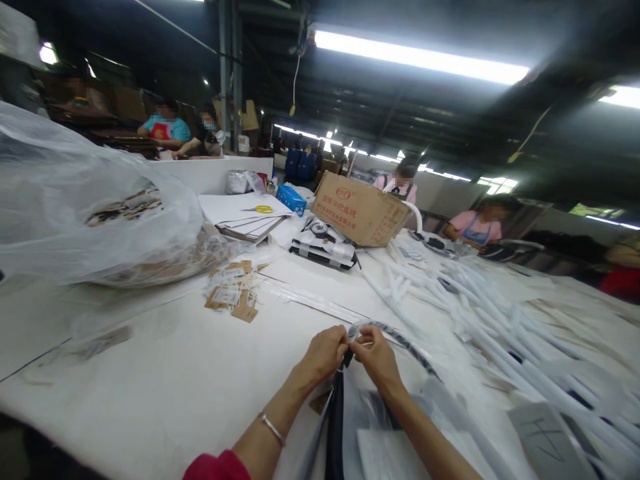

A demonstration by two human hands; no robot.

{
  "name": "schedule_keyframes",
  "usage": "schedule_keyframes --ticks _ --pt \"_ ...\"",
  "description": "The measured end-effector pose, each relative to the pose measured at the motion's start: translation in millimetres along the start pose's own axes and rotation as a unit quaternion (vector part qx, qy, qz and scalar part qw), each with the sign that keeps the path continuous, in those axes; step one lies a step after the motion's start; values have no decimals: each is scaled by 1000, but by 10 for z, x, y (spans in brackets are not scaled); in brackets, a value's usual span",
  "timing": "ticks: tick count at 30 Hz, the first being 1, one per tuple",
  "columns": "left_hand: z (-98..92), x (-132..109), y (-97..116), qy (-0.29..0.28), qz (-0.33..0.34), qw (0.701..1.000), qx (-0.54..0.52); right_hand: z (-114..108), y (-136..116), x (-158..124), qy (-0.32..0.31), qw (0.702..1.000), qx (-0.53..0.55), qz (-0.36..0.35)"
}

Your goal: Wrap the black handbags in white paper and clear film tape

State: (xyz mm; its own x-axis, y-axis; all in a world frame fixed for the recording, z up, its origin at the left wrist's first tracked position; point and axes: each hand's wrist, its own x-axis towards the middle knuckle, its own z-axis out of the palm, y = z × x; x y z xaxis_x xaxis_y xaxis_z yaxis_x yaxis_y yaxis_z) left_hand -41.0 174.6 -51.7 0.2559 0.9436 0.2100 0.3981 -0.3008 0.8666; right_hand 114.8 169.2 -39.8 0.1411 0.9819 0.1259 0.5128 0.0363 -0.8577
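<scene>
1. A broad white work surface [165, 373] spreads across the foreground.
2. A large, bulging bag of clear plastic [60, 247] sits at the surface's left.
3. A brown cardboard box with red print [357, 210] rests toward the far side.
4. A curved black strap in clear plastic wrapping [406, 343] arches beyond the right hand [375, 353], its near end between both hands.
5. A long, smooth black strip [336, 427] runs from below the hands toward the person.
6. The left hand [327, 350] meets the right; each grip pinches at the strap's near end, though fingers hide which layer each holds.
7. Small brown card tags [233, 293] lie piled, well apart leftward.
8. A small black end piece [349, 359] shows under the fingertips: apparently fine fitting or adjusting, calling for one steady grip while the other works.
</scene>
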Motion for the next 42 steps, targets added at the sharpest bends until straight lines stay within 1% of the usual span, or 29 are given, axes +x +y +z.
schedule_keyframes --ticks 2,4,5,7,11,13,15,18,19,21,24,27,29,31,33,34,35,36,37,39,40,42 --pt "44 2 -61 -3 -13 1000 -7 -13 -28 -18 20 996 -55 -66" --pt "87 7 -126 -7 -28 999 -24 -13 -46 -25 16 990 -77 -116" --pt "107 11 -155 -10 -36 999 -35 -16 -53 -18 9 988 -86 -130" --pt "141 23 -202 -20 -53 996 -64 -43 -65 18 -21 983 -107 -146" --pt "192 48 -250 -33 -81 989 -122 -164 -68 138 -117 968 -147 -166" --pt "208 59 -263 -34 -94 984 -145 -212 -40 191 -143 960 -168 -175" --pt "215 67 -276 -34 -108 980 -166 -226 12 223 -145 948 -195 -204" --pt "210 73 -290 -35 -128 972 -195 -182 102 233 -118 923 -253 -264" --pt "206 74 -291 -35 -133 970 -202 -156 125 228 -107 916 -274 -273" --pt "197 75 -287 -36 -140 967 -210 -98 144 216 -89 905 -316 -270" --pt "180 72 -268 -46 -151 964 -216 -36 90 208 -69 899 -366 -231" --pt "157 64 -248 -55 -160 963 -211 -29 -38 201 -68 896 -402 -178" --pt "134 57 -239 -54 -164 965 -200 -36 -125 168 -71 896 -411 -153" --pt "105 55 -241 -46 -170 966 -187 -25 -182 99 -88 907 -389 -138" --pt "68 61 -256 -33 -177 968 -176 11 -202 7 -135 931 -318 -114" --pt "49 68 -267 -29 -179 968 -170 33 -199 -36 -166 947 -262 -84" --pt "31 76 -278 -30 -181 969 -166 48 -191 -70 -199 959 -198 -39" --pt "14 83 -286 -34 -181 969 -163 52 -177 -88 -229 963 -138 14" --pt "2 90 -291 -42 -179 969 -163 38 -160 -88 -255 960 -89 67" --pt "-4 97 -288 -63 -173 968 -168 -44 -118 -33 -294 943 -27 152" --pt "2 98 -280 -70 -170 968 -172 -106 -93 14 -302 935 -2 189" --pt "24 95 -258 -76 -167 967 -177 -229 -40 119 -289 923 49 251"
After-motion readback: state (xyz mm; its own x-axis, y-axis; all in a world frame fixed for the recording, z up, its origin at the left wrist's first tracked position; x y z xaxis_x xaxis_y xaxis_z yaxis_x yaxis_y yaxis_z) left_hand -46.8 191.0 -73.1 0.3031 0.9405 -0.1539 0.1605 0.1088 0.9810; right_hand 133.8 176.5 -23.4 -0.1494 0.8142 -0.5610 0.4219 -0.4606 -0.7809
